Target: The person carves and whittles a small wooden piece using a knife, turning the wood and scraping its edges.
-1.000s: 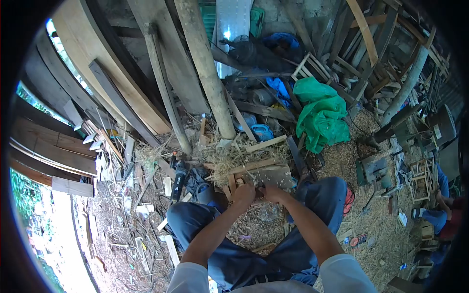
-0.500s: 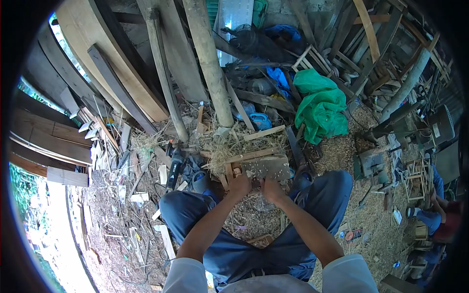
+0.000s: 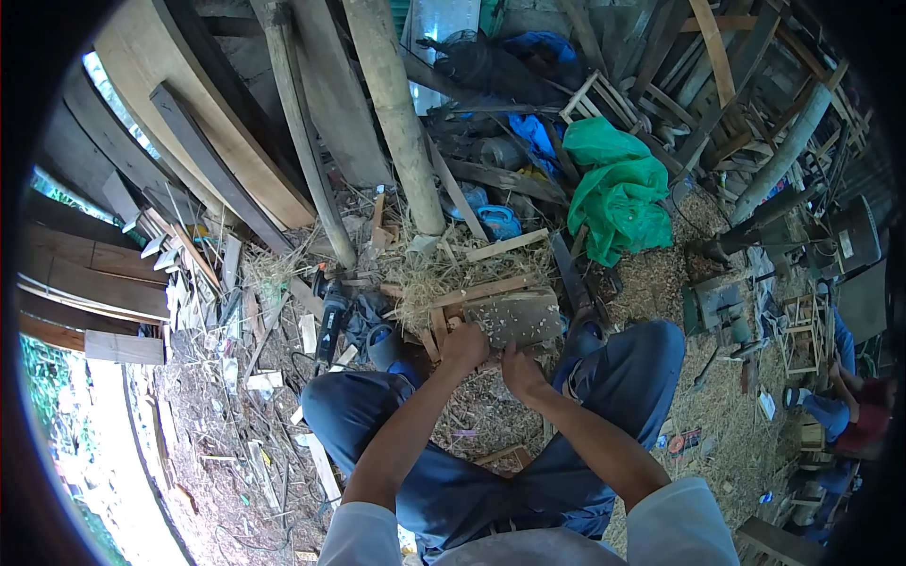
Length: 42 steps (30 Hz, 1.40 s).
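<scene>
My left hand point(image 3: 464, 348) is closed at the near left corner of a low wooden block point(image 3: 528, 319), whose top is strewn with pale shavings. Close beside it, my right hand point(image 3: 522, 371) is also closed, fingers pinched at the block's near edge. What lies in either hand is too small and covered to make out. A light wood strip point(image 3: 486, 291) runs along the block's far edge. Both forearms reach forward between my bent knees, and my feet in blue sandals point(image 3: 384, 349) flank the block.
A black power tool point(image 3: 330, 325) lies on the littered ground at left. A bamboo pole point(image 3: 401, 123) and long planks point(image 3: 203, 123) lean beyond. At right are a green plastic sheet point(image 3: 618, 193), a metal machine point(image 3: 722, 307) and another person point(image 3: 849, 415).
The view has shifted slightly, so the surroundings sit a little further left and up. Both hands stay at the block's near edge, with only small shifts.
</scene>
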Available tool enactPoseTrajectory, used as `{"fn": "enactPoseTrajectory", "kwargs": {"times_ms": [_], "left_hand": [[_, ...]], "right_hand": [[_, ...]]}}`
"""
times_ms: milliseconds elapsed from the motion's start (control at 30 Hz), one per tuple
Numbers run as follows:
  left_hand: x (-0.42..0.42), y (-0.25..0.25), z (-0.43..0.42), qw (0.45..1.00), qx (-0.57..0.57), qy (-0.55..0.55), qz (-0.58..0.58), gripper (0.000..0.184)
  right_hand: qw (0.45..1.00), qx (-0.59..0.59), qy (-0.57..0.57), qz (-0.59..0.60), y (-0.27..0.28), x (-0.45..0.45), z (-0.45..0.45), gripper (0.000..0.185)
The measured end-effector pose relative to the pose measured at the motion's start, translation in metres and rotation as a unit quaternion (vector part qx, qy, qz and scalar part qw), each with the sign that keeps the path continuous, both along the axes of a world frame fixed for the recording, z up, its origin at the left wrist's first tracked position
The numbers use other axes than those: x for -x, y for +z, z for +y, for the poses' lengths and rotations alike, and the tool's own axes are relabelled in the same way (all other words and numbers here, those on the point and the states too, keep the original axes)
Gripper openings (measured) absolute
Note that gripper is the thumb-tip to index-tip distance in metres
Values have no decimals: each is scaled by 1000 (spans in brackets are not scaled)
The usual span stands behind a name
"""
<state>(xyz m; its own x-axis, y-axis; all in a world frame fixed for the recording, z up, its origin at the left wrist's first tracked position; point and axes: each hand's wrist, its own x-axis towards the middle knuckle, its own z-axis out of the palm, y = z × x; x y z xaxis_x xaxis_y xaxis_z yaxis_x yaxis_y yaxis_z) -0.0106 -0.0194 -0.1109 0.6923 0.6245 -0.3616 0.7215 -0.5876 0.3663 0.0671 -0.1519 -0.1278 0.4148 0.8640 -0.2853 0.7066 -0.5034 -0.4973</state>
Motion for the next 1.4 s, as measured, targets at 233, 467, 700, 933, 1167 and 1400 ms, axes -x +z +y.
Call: {"fn": "enactPoseTrajectory", "kwargs": {"times_ms": [233, 467, 700, 933, 1167, 1400], "left_hand": [[-4, 13, 7, 998, 32, -28, 35, 29], [-11, 3, 19, 998, 30, -45, 34, 34], [-9, 7, 26, 997, 4, -66, 38, 35], [13, -1, 38, 995, 73, -70, -15, 36], [17, 1, 37, 982, 179, -64, -14, 35], [19, -10, 30, 987, 157, -14, -33, 35]], "right_hand": [[987, 127, 61, -83, -6, -1, 8, 18], [993, 111, -37, 5, -7, -4, 23, 16], [992, 77, -12, -96, -26, -7, 40, 17], [999, 52, -11, 0, 6, -19, 31, 26], [997, 0, -52, 59, 55, -38, 25, 28], [992, 38, -48, 108, 53, -29, 23, 32]]}}
